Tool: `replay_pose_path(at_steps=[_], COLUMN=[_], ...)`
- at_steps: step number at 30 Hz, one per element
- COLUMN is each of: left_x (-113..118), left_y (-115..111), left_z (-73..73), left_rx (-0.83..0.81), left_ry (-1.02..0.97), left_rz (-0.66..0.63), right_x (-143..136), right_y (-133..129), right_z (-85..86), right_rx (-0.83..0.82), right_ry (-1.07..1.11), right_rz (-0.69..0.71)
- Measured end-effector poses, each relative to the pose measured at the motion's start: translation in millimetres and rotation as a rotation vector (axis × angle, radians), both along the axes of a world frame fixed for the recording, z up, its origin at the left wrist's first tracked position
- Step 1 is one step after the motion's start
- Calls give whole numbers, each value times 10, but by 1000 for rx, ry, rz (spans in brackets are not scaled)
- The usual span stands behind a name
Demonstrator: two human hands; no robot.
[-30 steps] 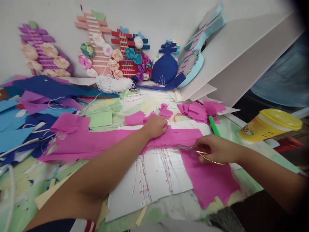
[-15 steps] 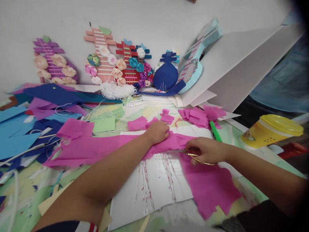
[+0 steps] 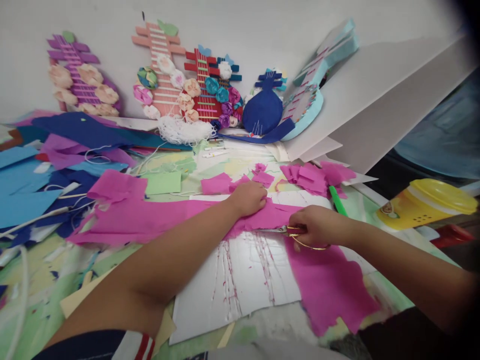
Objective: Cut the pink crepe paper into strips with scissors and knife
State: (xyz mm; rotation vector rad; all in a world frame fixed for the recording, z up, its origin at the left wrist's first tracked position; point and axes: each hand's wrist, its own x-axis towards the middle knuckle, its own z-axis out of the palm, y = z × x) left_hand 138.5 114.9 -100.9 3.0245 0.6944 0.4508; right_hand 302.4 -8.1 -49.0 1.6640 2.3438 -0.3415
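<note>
A long strip of pink crepe paper (image 3: 168, 217) lies across the middle of the table, over a white board (image 3: 198, 300) streaked with clear and reddish glue. My left hand (image 3: 249, 202) is closed on the strip's upper side, fingers curled down against it. In my right hand (image 3: 315, 227) are scissors (image 3: 309, 245) with thin gold handles. Their blades point left along the strip's lower edge and are partly covered by the paper. Below the right hand hangs a wider pink sheet (image 3: 333, 290), spread over the board's right side.
Paper lutes with flowers, one a dark blue lute (image 3: 262, 112), lean on the back wall. Pink scraps (image 3: 307, 177) and a green marker (image 3: 337, 201) lie beyond my hands. Blue paper (image 3: 22, 195) piles up at left; a yellow tub (image 3: 423, 205) stands at right.
The view has tilted slightly, so the background sits higher. My right hand and the scissors have shifted a little against the strip's edge. My left hand keeps its place on the paper.
</note>
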Motion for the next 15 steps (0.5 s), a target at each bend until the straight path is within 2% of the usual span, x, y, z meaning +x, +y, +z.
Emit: replay_pose_path(at_steps=[15], left_x=[1], left_y=[16], left_z=[-11], left_rx=[17], left_ry=[6], left_rz=[7], right_x=[-157], right_y=[38], right_z=[36], right_rx=[35], right_ry=[19], right_rz=[14])
